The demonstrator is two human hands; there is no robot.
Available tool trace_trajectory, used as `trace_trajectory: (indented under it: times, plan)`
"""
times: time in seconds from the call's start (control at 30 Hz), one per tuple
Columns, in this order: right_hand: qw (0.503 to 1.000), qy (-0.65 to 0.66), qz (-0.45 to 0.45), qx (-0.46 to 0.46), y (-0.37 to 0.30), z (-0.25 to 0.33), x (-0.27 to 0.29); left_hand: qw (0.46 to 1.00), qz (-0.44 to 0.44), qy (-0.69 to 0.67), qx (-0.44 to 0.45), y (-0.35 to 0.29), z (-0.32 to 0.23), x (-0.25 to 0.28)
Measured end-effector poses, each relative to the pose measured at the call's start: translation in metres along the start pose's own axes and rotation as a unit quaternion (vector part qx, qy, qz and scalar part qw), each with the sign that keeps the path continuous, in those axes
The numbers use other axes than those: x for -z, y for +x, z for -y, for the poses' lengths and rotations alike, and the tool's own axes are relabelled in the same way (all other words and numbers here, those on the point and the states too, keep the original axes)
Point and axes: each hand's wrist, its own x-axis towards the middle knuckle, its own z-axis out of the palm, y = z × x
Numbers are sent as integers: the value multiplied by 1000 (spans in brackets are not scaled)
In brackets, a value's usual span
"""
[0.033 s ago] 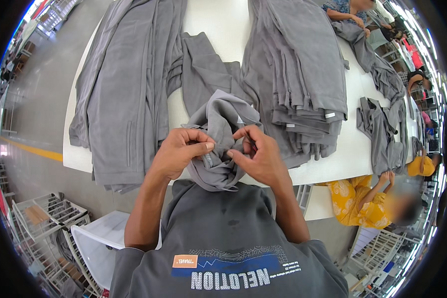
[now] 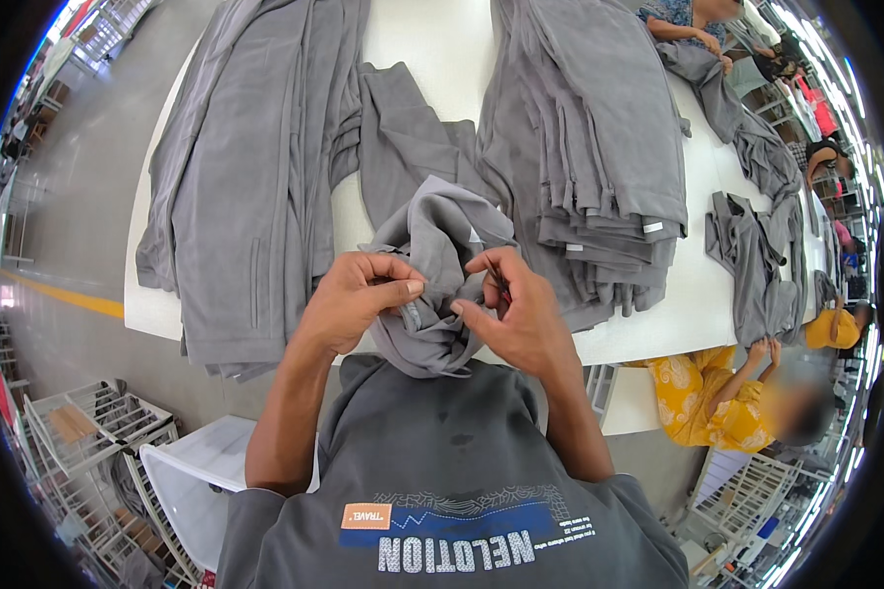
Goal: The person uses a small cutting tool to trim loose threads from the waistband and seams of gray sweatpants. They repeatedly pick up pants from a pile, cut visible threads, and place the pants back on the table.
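A big white counter [image 2: 442, 49] fills the top of the view. On it, at 11 o'clock, a wide pile of grey clothes [image 2: 246, 167] hangs over the near edge. At 1 o'clock sits a second stack of folded grey clothes [image 2: 599, 157]. A smaller grey heap [image 2: 756, 265] lies at 3 o'clock, near a person in a yellow top [image 2: 717, 398] by the counter's side. In the middle, a bunched grey garment [image 2: 432, 245] rises off the counter and droops down to the person's chest. The left hand [image 2: 359, 299] pinches its fold, fingers pressed together on the cloth. The right hand [image 2: 521, 309], just beside it at 3 o'clock, pinches the same bunch with thumb and fingertips.
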Motion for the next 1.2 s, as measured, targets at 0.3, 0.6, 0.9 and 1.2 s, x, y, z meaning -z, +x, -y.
trace_trajectory:
  times: [0.3,0.6,0.9,1.2]
  plan:
    - [999,7,-6,38,-19,-1,-15,999,17,-37,17,2,-2,-6]
    - [995,2,-80,66,-20,-3,-19,997,45,-61,13,3,1,-5]
    - [993,0,-101,68,-19,-6,-21,997,50,-63,2,5,3,-6]
    - [992,3,-104,75,-18,-7,-21,997,53,-58,0,5,2,-6]
